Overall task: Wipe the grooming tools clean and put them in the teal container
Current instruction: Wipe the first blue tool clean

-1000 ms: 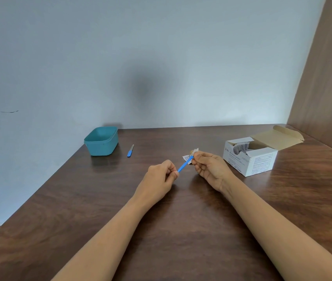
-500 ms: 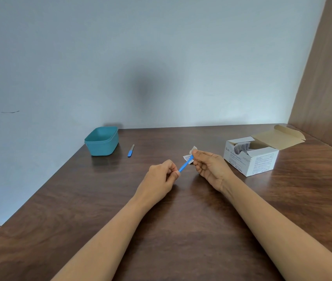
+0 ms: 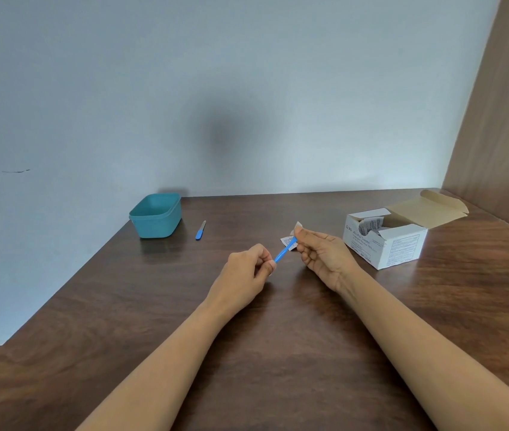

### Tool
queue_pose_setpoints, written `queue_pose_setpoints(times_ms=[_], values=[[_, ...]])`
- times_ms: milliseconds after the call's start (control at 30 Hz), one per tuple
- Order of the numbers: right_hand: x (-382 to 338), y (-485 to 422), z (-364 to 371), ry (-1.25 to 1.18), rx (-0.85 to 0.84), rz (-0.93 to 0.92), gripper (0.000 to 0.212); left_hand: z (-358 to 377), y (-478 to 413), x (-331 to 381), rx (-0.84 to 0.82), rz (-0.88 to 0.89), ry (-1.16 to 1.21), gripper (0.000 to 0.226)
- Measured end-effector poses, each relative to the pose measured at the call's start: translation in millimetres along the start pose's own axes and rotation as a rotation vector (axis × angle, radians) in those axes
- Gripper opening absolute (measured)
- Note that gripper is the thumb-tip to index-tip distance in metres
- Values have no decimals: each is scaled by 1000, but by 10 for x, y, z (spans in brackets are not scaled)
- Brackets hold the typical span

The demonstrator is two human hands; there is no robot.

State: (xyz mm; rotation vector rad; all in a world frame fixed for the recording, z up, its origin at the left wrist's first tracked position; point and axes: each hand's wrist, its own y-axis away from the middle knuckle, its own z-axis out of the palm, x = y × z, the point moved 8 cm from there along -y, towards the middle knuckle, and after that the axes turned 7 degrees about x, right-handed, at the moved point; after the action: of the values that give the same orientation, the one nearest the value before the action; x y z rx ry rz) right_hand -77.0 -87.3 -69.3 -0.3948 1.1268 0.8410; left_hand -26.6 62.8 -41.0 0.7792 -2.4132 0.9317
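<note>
The left hand (image 3: 243, 275) pinches the near end of a slim blue grooming tool (image 3: 283, 252) above the wooden surface (image 3: 122, 306); the right hand (image 3: 324, 255) pinches a white wipe (image 3: 298, 227) around its far end. Far left stands the teal container (image 3: 156, 217), a second blue tool (image 3: 200, 230) lying just right of it. An open box of alcohol swabs (image 3: 383, 244) sits at the right.

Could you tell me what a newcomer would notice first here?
In the middle, the left hand pinches one end of a blue tool while the right hand holds a white wipe at the other. A teal container sits back left, an open white box at right.
</note>
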Motion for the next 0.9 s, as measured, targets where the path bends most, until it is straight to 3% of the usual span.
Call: queue_pose_setpoints(times_ms=[667, 900], values=[[10, 11, -47, -110, 45, 43, 6, 26, -15, -19, -1, 16, -9, 13], [6, 14, -44, -129, 47, 32, 4, -22, -30, -94, 105, -82, 178, 19]])
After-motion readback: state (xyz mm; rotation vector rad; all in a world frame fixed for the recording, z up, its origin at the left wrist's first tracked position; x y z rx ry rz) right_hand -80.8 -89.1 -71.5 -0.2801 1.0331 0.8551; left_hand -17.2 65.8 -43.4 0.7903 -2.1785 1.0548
